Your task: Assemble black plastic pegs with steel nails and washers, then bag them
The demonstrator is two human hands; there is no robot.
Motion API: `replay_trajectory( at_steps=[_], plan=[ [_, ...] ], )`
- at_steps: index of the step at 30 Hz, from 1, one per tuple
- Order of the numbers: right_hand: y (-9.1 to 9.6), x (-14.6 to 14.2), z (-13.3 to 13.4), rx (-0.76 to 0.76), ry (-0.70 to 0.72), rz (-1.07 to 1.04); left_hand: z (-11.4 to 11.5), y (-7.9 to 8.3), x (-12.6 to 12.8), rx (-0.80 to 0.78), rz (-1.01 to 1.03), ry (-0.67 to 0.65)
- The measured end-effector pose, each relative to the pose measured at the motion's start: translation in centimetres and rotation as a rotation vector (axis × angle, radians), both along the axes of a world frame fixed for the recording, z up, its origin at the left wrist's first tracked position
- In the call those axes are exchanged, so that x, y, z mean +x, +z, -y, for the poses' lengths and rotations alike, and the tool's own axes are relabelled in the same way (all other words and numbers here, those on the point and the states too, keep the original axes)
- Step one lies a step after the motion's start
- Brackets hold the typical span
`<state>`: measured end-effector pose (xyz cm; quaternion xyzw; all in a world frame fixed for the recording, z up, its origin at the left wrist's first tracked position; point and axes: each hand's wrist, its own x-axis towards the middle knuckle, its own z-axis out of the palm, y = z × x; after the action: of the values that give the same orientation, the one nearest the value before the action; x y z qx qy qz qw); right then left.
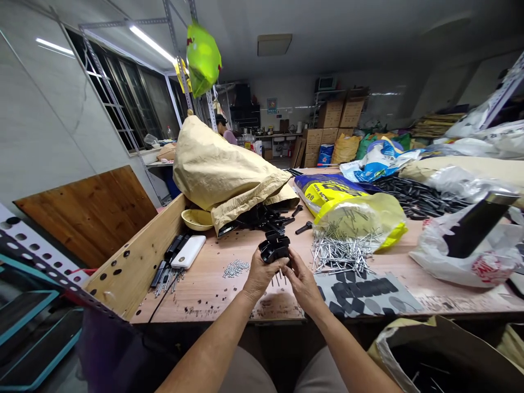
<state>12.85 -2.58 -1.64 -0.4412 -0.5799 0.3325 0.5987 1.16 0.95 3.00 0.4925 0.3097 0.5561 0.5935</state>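
Note:
Several black plastic parts are bunched together above the table's front edge, with thin metal pins sticking out below them. My left hand is closed round the bunch from the left. From the right, my right hand has its fingers pressed against the bunch and the tops of the pins; its fingertips are partly hidden. Just beyond, more black parts spill from a tan paper sack. Loose silver pins lie heaped at the mouth of a yellow bag.
Small metal pieces lie left of my hands, near a white power bank and a wooden side board. Black pads lie on a grey sheet at right. An open sack stands below the edge. Another person is behind.

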Motion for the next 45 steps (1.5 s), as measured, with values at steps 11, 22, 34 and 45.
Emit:
replay_trajectory(
  at_steps=[11,22,34,45],
  plan=[
    [-0.1,2.5,-1.6,-0.104,-0.068,0.135,-4.4,1.1,0.5,0.295,-0.336,0.146],
    [-7.2,5.6,-3.0,-0.232,-0.118,-0.213,-5.4,-3.6,4.3,0.531,-1.302,-0.01],
    [-6.4,6.1,-1.5,-0.228,-0.16,-0.215,-4.0,-6.1,5.5,0.358,-1.318,-0.003],
    [-4.8,7.1,-0.3,-0.12,-0.344,0.032,-2.4,-4.9,1.9,0.239,-0.826,-0.08]
  ],
)
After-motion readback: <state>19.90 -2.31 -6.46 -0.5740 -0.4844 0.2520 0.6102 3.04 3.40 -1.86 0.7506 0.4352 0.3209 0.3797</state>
